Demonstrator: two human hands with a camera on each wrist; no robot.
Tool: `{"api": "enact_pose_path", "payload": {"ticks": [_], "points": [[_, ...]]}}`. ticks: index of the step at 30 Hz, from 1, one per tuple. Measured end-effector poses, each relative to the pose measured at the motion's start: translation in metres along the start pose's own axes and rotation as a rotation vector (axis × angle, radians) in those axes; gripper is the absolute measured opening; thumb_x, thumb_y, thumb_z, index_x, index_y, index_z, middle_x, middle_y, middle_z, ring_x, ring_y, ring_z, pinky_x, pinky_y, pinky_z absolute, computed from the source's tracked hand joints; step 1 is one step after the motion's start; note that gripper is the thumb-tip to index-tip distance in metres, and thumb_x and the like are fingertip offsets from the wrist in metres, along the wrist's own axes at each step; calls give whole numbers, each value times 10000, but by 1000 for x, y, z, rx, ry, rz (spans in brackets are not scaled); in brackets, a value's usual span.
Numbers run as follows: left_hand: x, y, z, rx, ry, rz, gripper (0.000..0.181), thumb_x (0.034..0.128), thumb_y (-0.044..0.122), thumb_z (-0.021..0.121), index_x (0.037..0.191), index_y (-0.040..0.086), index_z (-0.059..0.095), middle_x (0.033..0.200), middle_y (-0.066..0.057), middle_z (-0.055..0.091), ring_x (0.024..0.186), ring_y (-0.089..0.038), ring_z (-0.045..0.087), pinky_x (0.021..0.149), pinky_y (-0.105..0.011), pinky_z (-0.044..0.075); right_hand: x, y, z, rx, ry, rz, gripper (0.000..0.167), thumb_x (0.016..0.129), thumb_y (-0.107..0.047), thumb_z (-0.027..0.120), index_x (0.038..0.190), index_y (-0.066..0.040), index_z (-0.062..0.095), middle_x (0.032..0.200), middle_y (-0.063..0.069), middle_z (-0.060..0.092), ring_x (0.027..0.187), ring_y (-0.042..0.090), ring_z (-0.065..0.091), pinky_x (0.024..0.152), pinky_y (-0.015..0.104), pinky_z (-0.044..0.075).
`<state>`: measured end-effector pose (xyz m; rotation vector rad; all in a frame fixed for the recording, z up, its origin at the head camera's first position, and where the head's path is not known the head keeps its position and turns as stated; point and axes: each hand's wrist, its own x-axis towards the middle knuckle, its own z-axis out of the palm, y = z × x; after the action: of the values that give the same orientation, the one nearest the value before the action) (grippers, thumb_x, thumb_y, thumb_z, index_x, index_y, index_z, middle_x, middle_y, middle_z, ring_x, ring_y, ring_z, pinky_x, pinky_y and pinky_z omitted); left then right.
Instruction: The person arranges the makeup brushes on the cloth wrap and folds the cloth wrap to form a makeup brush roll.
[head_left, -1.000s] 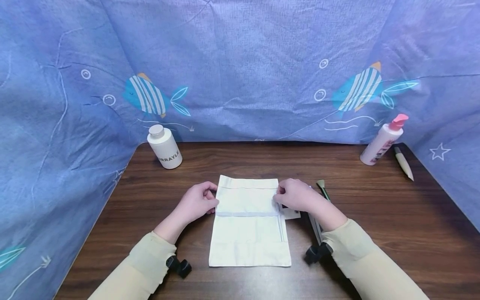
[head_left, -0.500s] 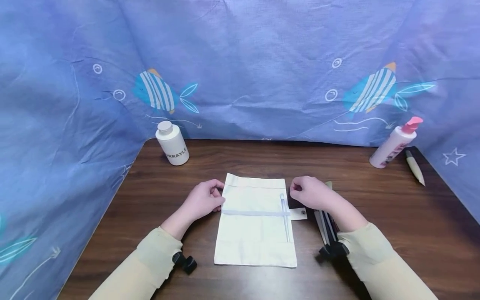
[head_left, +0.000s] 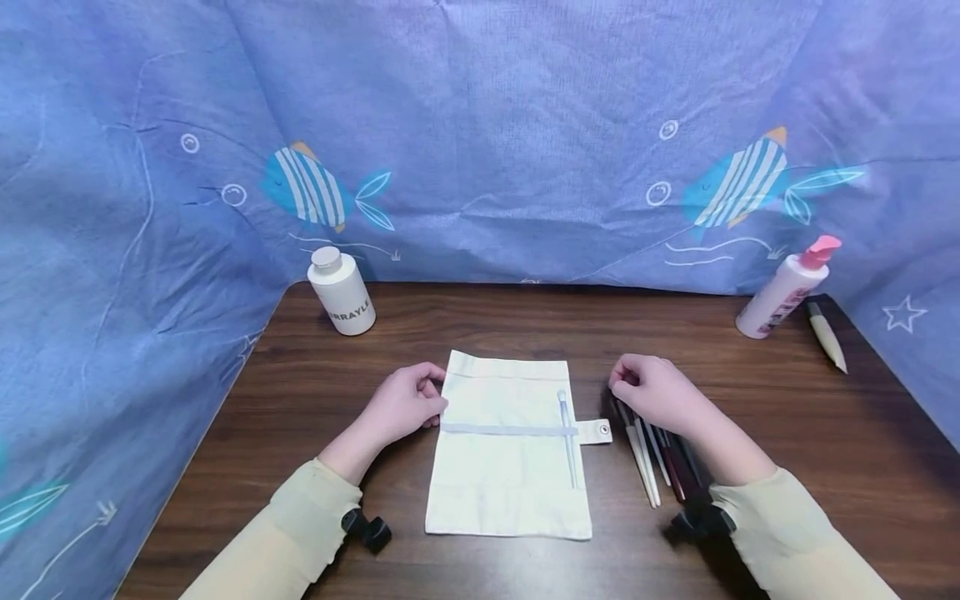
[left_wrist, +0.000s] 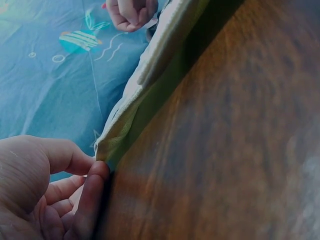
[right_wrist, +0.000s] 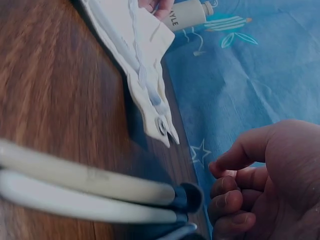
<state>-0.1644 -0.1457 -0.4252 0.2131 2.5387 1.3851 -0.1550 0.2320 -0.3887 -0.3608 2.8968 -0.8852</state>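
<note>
A white cloth roll (head_left: 498,462) lies flat on the table, with one slim brush (head_left: 567,442) under its grey elastic band. My left hand (head_left: 397,407) pinches the upper left edge of the cloth; the left wrist view shows thumb and finger (left_wrist: 99,170) closed on that edge. Over the top ends of several loose brushes (head_left: 645,467), right of the cloth, is my right hand (head_left: 660,396), its fingers loosely curled. In the right wrist view this hand (right_wrist: 280,175) holds nothing, beside pale brush handles (right_wrist: 90,180). The hand partly hides the brushes in the head view.
A white bottle (head_left: 342,293) stands at the back left, and a pink-topped pump bottle (head_left: 782,292) at the back right. Near the right edge lies a pale pointed object (head_left: 827,337). The cloth's snap tab (head_left: 596,432) sticks out to the right.
My right hand has let go of the slim brush at the cloth and moved right, over the loose brushes. My left hand has kept its pinch on the cloth.
</note>
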Motion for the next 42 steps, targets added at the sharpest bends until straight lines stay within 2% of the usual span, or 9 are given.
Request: {"api": "enact_pose_path", "payload": {"ticks": [9,17,27,32,42], "points": [[0,-1,0,7,0,13,315,831,9,654,1142,51,677,665,-33,645,553,-166,629,544,-297,507,-4,9,-9,-27,-9,15,96,911,-93,608,822,-113,637,686,-37,546,621,135,487,590,286,390],[1,0,-1,22,3,11,315,831,16,654,1141,63,683,669,-29,648,558,-161,631,539,-292,503,-5,15,-15,-59,16,36,101,916,-98,610,830,-95,664,692,-26,580,642,142,506,627,307,409],[-1,-1,-1,11,8,15,310,832,14,662,1140,50,676,663,-29,648,555,-167,626,538,-295,497,-4,17,-15,-130,-9,77,100,914,-147,630,827,-103,654,715,-17,603,642,151,512,621,316,407],[-2,-2,0,9,8,12,310,833,10,657,1140,46,675,662,-29,649,552,-166,627,541,-296,504,-3,22,-10,-180,-13,70,97,895,-150,633,810,-110,655,711,-20,612,637,152,518,619,328,416],[-2,0,0,0,5,1,314,844,6,666,1156,38,674,680,-47,652,566,-178,635,552,-306,519,-1,26,-8,-217,-30,112,111,892,-185,652,829,-94,650,732,14,625,644,178,535,601,332,415]]}}
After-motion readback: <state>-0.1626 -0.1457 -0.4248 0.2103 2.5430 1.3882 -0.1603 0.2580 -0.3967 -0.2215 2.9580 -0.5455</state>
